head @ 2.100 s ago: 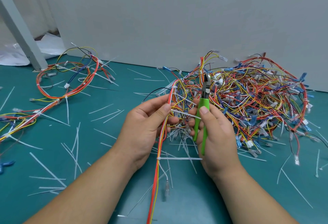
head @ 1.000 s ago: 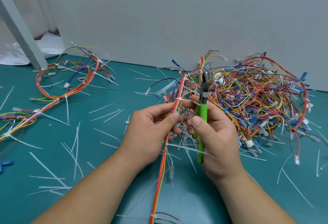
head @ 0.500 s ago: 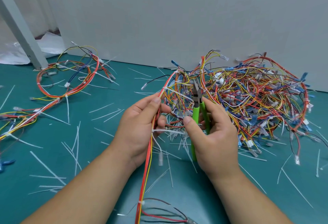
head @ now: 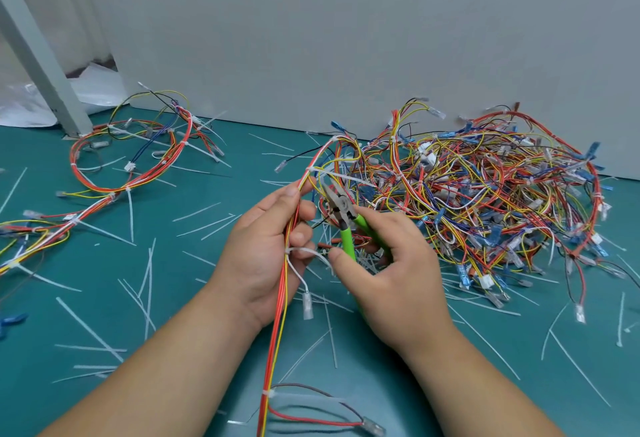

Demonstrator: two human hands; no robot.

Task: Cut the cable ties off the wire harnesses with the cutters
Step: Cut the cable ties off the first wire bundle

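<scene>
Cutters (head: 341,206) now tipped leftward, teal surface (head: 41,326) strewn with cut ties (head: 196,211), grey wall (head: 346,38)

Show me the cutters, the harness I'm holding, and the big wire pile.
cutters (head: 346,239): head view, on the green handle.
held harness (head: 275,332): head view, on its red wires, lower stretch.
wire pile (head: 485,201): head view, on its tangled middle.

- We see a teal desk (head: 86,256) running back to a grey wall (head: 346,38).
- On its right lies a large tangled pile of wire harnesses (head: 485,201).
- At the back left a looped harness (head: 181,144) lies flat, trailing to the left edge.
- Loose white cable ties (head: 89,329) lie scattered across it.
- A grey post (head: 41,66) stands far left, with white sheeting (head: 93,87) beside it.
</scene>
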